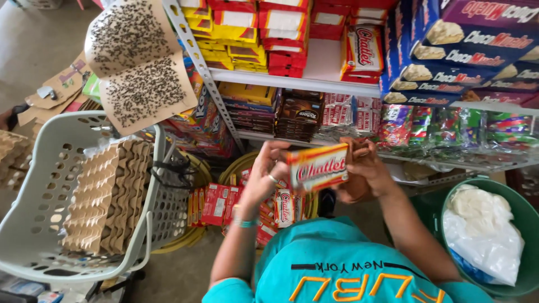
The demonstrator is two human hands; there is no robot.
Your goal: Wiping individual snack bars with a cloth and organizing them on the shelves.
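Both of your hands are up in front of the shelf's lower edge, sharing one red-and-yellow snack box (318, 166). Your left hand (264, 174) has its fingers (279, 150) wrapped on the box's left end; your right hand (365, 168) grips the right end, fingers closed behind it. More such boxes (222, 203) lie in the yellow basin (238, 165) below. You look to be mid-handling, and setting it down would call for a level, steady carry.

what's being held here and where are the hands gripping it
A red and yellow snack box, held by its ends: left hand on the left end, right hand on the right.
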